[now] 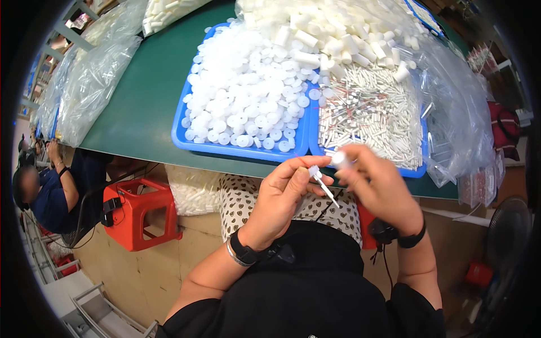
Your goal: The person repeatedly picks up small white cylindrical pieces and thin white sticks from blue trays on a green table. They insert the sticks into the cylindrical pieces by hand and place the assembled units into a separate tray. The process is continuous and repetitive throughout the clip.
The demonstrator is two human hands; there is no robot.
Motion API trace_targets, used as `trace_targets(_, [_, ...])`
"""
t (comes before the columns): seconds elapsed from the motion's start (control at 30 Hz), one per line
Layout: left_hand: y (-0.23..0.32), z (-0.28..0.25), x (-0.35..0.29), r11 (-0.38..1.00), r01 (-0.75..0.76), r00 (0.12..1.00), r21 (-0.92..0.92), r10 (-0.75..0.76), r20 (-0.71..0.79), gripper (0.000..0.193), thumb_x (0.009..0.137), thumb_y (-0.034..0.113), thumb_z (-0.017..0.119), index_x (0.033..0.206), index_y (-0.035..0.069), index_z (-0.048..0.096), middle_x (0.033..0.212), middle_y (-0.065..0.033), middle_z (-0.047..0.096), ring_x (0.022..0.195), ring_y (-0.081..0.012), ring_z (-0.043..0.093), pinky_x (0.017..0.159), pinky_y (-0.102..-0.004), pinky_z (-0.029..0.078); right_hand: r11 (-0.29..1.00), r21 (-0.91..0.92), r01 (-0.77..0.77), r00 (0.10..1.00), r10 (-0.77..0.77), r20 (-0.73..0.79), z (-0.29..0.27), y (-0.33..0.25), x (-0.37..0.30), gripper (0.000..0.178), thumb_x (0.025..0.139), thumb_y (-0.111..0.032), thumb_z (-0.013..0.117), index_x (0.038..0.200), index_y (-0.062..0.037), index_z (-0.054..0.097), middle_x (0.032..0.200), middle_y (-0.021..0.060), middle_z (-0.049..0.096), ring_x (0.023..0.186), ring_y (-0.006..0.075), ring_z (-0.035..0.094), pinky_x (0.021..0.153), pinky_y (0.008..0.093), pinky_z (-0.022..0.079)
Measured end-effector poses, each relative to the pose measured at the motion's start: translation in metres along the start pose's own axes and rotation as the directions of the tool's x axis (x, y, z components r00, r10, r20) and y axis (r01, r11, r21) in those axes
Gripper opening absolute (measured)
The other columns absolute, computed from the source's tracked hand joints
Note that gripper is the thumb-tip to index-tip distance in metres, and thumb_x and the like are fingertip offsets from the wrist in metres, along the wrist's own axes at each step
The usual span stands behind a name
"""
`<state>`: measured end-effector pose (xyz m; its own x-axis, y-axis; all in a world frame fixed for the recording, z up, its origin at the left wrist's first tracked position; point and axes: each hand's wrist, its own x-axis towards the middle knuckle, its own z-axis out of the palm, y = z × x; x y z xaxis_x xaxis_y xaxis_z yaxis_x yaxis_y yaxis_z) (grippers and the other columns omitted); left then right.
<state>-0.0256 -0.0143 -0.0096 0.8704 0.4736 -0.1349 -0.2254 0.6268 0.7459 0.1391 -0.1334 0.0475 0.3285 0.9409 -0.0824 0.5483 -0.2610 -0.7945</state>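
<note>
Far left, clear bags [90, 84] of white parts lie sealed. Left hand [282, 194] pinches a thin white dip tube [322, 185] near the table edge; right hand [377, 188] grips a white cap [340, 160]. Both blue trays [181, 141] heaped: I'd judge plenty left.

The scene is viewed from head height, steeply downward and close, with the surface [146, 96] toward twelve o'clock.
</note>
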Motion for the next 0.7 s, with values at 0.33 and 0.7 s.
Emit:
trace_targets(0.33, [-0.005,0.002,-0.011,0.958,-0.096,0.993,0.27,0.073,0.092,0.037,0.102,0.033,0.053,0.115,-0.001,0.059,0.11,-0.0096,0.064,0.092,-0.0154,0.064,0.08,-0.0289,0.052,0.574,0.741,-0.348,0.935,0.16,0.316,0.024,0.024,-0.012,0.025,0.102,-0.012,0.051,0.119,0.0052,0.058,0.088,0.0078,0.065,0.073,0.0099,0.064,0.066,0.0248,0.055])
trace_targets(0.7, [-0.013,0.008,-0.01,0.966,0.179,0.983,0.185,-0.168,-0.073,0.027,0.102,0.018,0.052,0.122,0.0,0.059,0.082,-0.0021,0.061,0.073,-0.0084,0.057,0.069,-0.0235,0.049,0.512,0.768,-0.385,0.922,0.177,0.344,0.015,0.012,-0.023,0.019,0.101,-0.014,0.054,0.111,-0.0004,0.046,0.091,0.0112,0.064,0.072,0.0126,0.065,0.062,0.0259,0.056])
